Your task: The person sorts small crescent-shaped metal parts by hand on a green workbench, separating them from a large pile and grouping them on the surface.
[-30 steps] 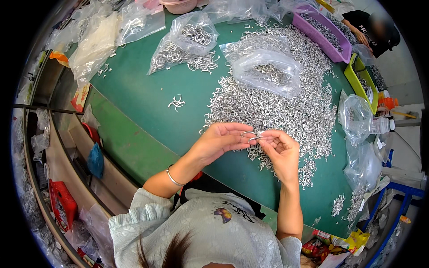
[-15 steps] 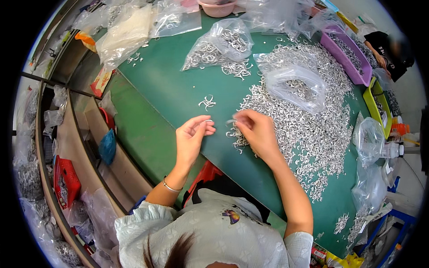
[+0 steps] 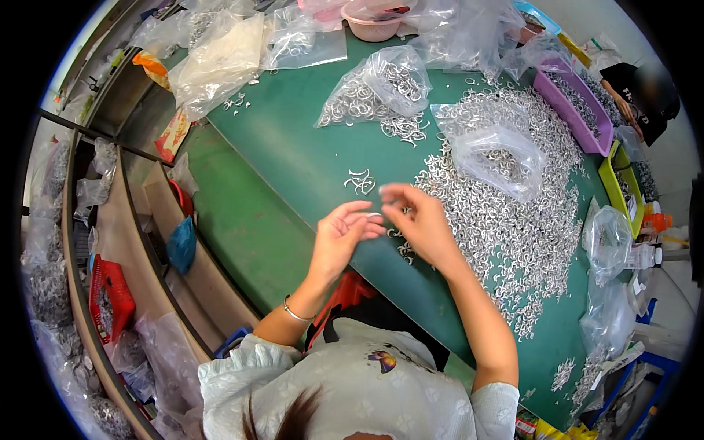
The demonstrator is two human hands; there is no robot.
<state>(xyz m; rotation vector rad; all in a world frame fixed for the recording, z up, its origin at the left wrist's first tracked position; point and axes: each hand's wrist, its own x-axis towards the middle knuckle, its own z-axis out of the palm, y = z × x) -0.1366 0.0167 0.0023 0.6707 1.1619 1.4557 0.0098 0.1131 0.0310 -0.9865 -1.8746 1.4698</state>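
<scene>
Both hands working small metal hooks at the edge of the big pile

Left hand (image 3: 343,233) pinches one hook (image 3: 374,215); right hand (image 3: 418,220), fingertips together, seems to grip another beside the pile (image 3: 506,220). Such tiny pieces could slip onto the green table (image 3: 293,147).

Green table (image 3: 293,154), metal clips (image 3: 513,235), bags (image 3: 499,158)

Left hand (image 3: 341,236) and right hand (image 3: 419,222) pinch small metal rings (image 3: 375,215) above green table (image 3: 293,154), beside ring heap (image 3: 506,220).
</scene>
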